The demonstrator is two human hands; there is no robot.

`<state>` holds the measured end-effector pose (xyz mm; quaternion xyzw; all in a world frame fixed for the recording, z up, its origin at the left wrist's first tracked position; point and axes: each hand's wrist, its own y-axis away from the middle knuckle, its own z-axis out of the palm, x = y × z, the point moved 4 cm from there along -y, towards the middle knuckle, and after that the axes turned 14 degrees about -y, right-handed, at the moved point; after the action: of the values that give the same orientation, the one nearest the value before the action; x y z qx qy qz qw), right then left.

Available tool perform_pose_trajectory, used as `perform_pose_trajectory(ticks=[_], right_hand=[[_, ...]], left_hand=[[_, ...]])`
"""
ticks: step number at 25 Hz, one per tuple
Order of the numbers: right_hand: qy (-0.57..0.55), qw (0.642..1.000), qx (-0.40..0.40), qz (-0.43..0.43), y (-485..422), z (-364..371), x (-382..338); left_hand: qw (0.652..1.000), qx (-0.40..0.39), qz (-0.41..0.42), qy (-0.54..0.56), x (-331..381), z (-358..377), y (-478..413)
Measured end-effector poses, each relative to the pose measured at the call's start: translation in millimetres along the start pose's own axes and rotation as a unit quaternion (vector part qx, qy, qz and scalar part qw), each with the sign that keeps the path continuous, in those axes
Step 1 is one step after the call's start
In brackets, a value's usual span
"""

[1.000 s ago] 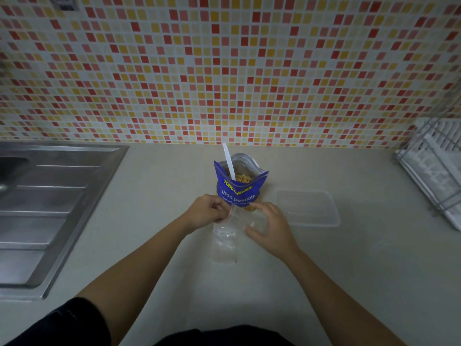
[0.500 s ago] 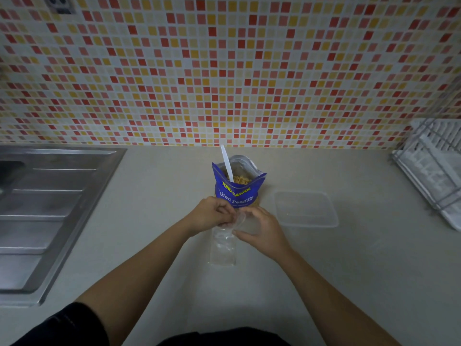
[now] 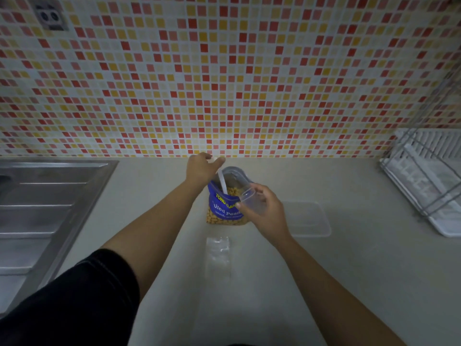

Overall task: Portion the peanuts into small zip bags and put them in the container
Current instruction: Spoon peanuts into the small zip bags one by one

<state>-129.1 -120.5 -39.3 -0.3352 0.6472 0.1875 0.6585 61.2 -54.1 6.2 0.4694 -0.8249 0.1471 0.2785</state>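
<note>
A blue bag of salted peanuts (image 3: 223,208) stands open at the middle of the counter, peanuts showing inside. A white plastic spoon (image 3: 222,181) sticks up out of it, and my left hand (image 3: 202,168) grips the top of its handle. My right hand (image 3: 262,208) holds a small clear zip bag (image 3: 250,199) with its mouth spread open, right beside the peanut bag's rim. More clear zip bags (image 3: 218,255) lie flat on the counter in front of the peanut bag. A clear rectangular container (image 3: 311,218) sits to the right, partly hidden by my right hand.
A steel sink drainboard (image 3: 45,208) fills the left side. A wire dish rack on a white tray (image 3: 429,181) stands at the right edge. The tiled wall (image 3: 224,76) rises just behind the peanut bag.
Both hands left the flat zip bags. My left hand moved up to the spoon handle. My right hand lifted one zip bag, opened, to the peanut bag's rim.
</note>
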Motion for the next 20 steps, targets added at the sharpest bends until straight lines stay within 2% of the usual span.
perform_pose_trajectory(ticks=[2,6,7,10,12,14,16,18,20], right_hand=[[0.001,1.000,-0.008,0.014,-5,0,-1],[-0.009,0.999,-0.002,0.033,-13,0,0],[-0.012,0.999,-0.002,0.035,-14,0,-2],[-0.012,0.999,-0.015,0.045,-19,-2,-3],[-0.018,0.998,-0.021,0.048,-21,-4,-3],[-0.011,0.998,-0.023,0.051,-22,-5,-1],[-0.005,0.998,-0.031,0.053,-22,-6,-1],[-0.007,0.998,-0.033,0.057,-23,-7,0],[-0.011,0.997,-0.035,0.068,-24,-9,-1]], left_hand=[[0.999,-0.047,0.007,-0.008,3,10,-6],[0.994,-0.077,0.065,0.032,12,1,1],[0.993,-0.072,0.088,0.027,15,-7,3],[0.986,0.014,0.165,-0.022,23,-36,13],[0.979,0.009,0.193,-0.070,21,-34,20],[0.985,-0.024,0.152,-0.082,9,-16,23],[0.999,-0.040,0.032,0.005,-6,-2,20],[0.990,-0.048,-0.086,0.105,-15,4,17],[0.973,-0.071,-0.135,0.176,-20,10,13]])
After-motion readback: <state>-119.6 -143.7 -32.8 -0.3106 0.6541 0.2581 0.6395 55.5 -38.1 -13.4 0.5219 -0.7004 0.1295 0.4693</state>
